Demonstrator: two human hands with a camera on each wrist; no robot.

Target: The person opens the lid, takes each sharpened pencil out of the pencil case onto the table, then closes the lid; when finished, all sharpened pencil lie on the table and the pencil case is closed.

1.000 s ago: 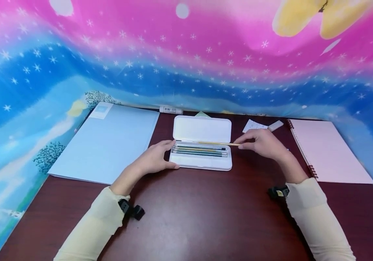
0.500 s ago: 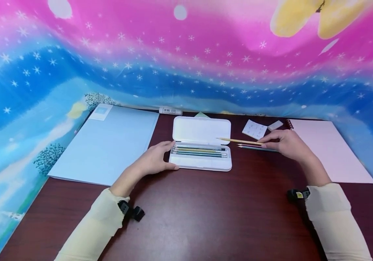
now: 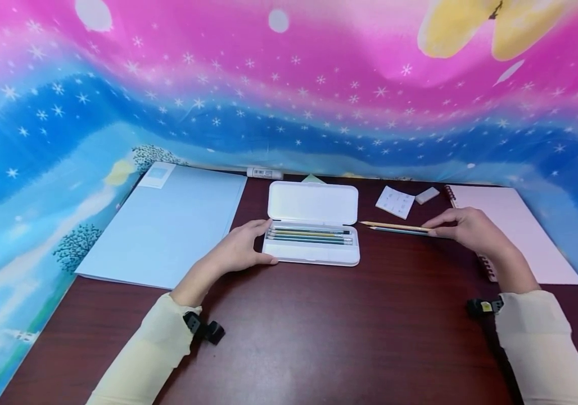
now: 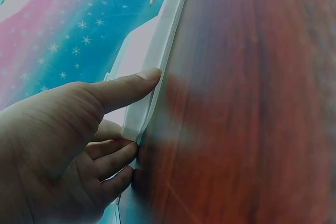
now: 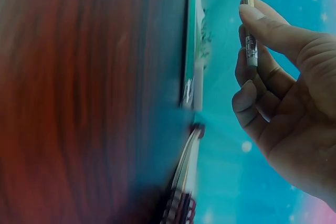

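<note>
In the head view a white pencil case [image 3: 309,253] stands open at mid table, lid tipped back, with several pencils [image 3: 309,235] lying lengthwise inside. My left hand [image 3: 238,246] holds the case by its left end, thumb [image 4: 149,75] on the front edge and fingers at the back corner. Off to the right, thumb and forefinger of my right hand [image 3: 473,229] pinch a yellow pencil [image 3: 392,225] near its eraser end, tip toward the case. A green pencil [image 3: 400,231] lies on the table, just under and in front of the held one.
Left of the case lies a large light-blue folder [image 3: 167,225]. A pink spiral notebook [image 3: 516,236] is at the right, partly beneath my right forearm. Behind are a glue stick [image 3: 265,172], a white eraser [image 3: 427,196] and a small printed paper [image 3: 395,202].
My right hand has carried the yellow pencil rightward from behind the case's pencils to beside the green pencil. The left hand has stayed on the case.
</note>
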